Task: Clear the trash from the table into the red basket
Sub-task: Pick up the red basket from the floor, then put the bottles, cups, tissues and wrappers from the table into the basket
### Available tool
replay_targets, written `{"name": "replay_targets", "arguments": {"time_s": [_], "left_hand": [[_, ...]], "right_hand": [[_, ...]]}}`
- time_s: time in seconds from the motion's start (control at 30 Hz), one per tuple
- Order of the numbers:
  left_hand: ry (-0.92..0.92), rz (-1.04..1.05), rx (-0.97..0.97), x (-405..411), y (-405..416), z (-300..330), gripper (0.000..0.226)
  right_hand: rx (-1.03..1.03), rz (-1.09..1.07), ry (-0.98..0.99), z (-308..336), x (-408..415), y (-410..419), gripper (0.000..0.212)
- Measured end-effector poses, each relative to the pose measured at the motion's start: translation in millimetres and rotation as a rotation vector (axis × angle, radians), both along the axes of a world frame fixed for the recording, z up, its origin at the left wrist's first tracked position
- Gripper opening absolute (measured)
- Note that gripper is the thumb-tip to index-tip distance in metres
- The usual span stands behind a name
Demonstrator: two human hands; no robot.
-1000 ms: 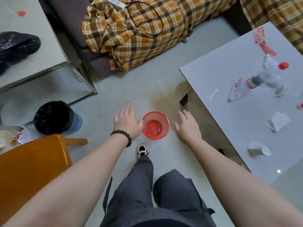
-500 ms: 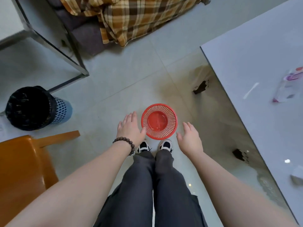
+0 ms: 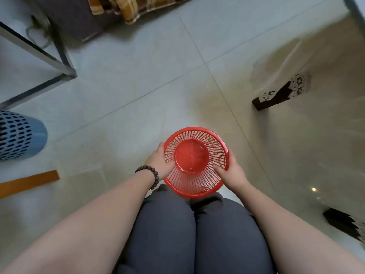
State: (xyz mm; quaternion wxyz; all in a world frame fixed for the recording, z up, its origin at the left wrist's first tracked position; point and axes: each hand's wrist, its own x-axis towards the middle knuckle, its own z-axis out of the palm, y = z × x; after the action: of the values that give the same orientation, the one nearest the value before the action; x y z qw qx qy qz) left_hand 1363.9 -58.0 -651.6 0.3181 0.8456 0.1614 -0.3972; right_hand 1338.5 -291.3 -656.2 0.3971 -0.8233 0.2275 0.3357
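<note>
The person is bent low over the tiled floor (image 3: 138, 80), and both bare hands are on the red basket (image 3: 195, 182), which sits just in front of the knees in dark grey trousers (image 3: 193, 234). The left hand (image 3: 158, 163) presses against the basket's outer wall at about nine o'clock, fingers curled around the side and showing through the mesh. The right hand (image 3: 233, 171) clasps the rim at about three o'clock, thumb hooked over the edge into the inside, the rest of the fingers wrapped on the outside. So each hand is closed on the basket. The basket's mouth faces up and tips a little toward the person; its solid round bottom looks bare. Whether it rests on the floor or is just lifted off it, I cannot tell.

A dark beaded bracelet (image 3: 150, 175) circles the left wrist. Off at nine o'clock stands a blue perforated bin (image 3: 17, 135), well apart from the basket. At ten o'clock a metal frame (image 3: 59, 70) meets the floor, and at twelve o'clock a plaid cloth (image 3: 134, 6) hangs down. At two o'clock a dark table foot (image 3: 276, 97) stands under glass.
</note>
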Motion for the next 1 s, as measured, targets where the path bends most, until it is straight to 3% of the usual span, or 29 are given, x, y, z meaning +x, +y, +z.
{"name": "replay_targets", "arguments": {"time_s": [0.13, 0.27, 0.43, 0.67, 0.8, 1.0], "left_hand": [[-0.096, -0.006, 0.018, 1, 1, 24, 0.054], [-0.24, -0.028, 0.055, 9, 8, 103, 0.045], [-0.425, -0.014, 0.109, 25, 15, 260, 0.047], [-0.697, -0.041, 0.143, 37, 2, 466, 0.047], [-0.785, -0.099, 0.06, 40, -8, 522, 0.048], [-0.859, -0.119, -0.082, 44, -28, 548, 0.046]], "right_hand": [[0.035, -0.092, -0.074, 26, 8, 1, 0.06], [0.0, -0.109, -0.161, 106, 21, 8, 0.065], [-0.083, -0.122, -0.328, 265, 32, 11, 0.071], [-0.143, -0.223, -0.553, 465, 31, 0, 0.052], [-0.167, -0.264, -0.615, 516, 22, -14, 0.054], [-0.221, -0.315, -0.685, 544, 3, -32, 0.054]]}}
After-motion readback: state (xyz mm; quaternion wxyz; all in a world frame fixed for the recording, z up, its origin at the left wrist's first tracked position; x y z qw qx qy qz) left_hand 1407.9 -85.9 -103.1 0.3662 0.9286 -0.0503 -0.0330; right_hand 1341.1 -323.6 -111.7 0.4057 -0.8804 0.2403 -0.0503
